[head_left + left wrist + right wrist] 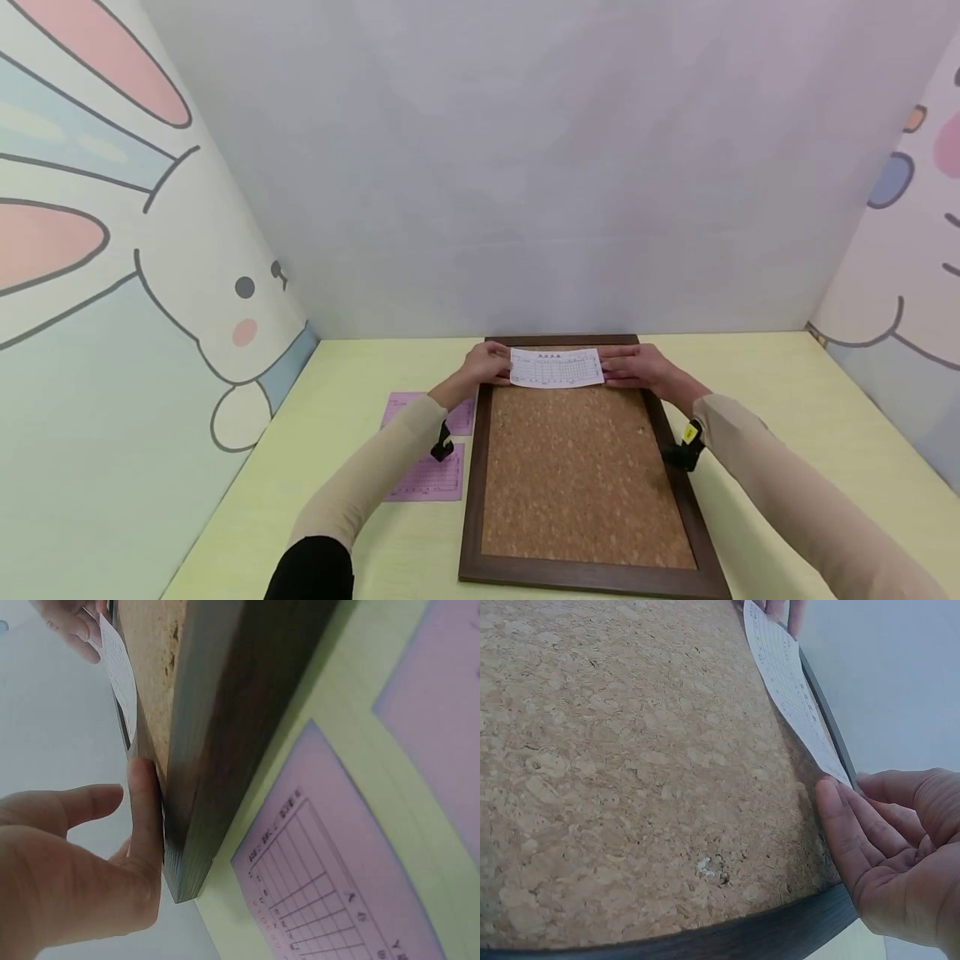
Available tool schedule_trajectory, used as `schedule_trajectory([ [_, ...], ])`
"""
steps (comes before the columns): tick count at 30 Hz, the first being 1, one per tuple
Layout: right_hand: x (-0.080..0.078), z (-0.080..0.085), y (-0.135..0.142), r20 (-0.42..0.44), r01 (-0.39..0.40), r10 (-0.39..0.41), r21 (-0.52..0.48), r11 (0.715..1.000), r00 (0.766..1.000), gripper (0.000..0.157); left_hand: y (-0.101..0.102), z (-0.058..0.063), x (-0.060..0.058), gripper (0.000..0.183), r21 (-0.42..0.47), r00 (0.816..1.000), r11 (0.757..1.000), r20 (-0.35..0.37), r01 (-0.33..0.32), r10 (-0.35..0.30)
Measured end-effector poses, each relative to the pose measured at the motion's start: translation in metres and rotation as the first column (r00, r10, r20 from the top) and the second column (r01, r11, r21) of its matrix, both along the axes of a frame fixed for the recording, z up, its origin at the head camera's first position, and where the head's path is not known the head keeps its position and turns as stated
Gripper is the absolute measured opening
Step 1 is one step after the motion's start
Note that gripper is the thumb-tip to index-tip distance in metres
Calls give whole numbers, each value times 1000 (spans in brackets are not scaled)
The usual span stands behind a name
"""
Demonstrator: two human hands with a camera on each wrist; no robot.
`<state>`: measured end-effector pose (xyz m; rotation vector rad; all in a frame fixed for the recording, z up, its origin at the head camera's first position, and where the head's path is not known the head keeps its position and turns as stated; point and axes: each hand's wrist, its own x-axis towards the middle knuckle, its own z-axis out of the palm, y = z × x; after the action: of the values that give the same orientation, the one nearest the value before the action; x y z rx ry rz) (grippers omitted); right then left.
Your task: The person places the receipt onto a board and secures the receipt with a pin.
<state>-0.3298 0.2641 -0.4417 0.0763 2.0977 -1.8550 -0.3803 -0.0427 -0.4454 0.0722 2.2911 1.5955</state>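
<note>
A white printed paper slip (557, 368) stretches between both hands over the far end of a cork board (577, 475) with a dark wooden frame. My left hand (486, 363) holds the slip's left end near the frame's far left corner. In the left wrist view, the left hand (90, 862) has its thumb right at the slip's tip, a finger standing apart. My right hand (643, 369) grips the opposite end. In the right wrist view, a corner of the slip lies between the fingers of the right hand (900, 855). The slip bows slightly.
Two purple printed slips, an upper one (461, 417) and a lower one (431, 479), lie left of the board, partly behind my left forearm. The pale yellow table (810, 433) meets a grey back wall (555, 208). Side walls carry cartoon animals. The cork has a small damaged spot (712, 868).
</note>
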Motion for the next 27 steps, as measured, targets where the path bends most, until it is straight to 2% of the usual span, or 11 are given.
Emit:
schedule_trajectory([
  [6,7,11,4,-8,-36,37,62,997,999,57,-2,1,4,31,-33,999,999,-47,10,-11],
  [10,12,17,11,-33,-81,86,124,989,996,57,0,0,3,28,-114,993,992,-94,55,-66],
  [14,18,23,19,-57,-122,134,186,975,989,55,1,1,2,31,-170,988,981,-108,92,-111],
  [21,28,28,38,-69,-120,142,254,960,987,56,2,1,2,37,-211,980,970,-133,120,-150],
  [27,41,29,61,-95,-133,167,292,947,981,54,4,2,6,39,-272,964,951,-179,144,-198],
])
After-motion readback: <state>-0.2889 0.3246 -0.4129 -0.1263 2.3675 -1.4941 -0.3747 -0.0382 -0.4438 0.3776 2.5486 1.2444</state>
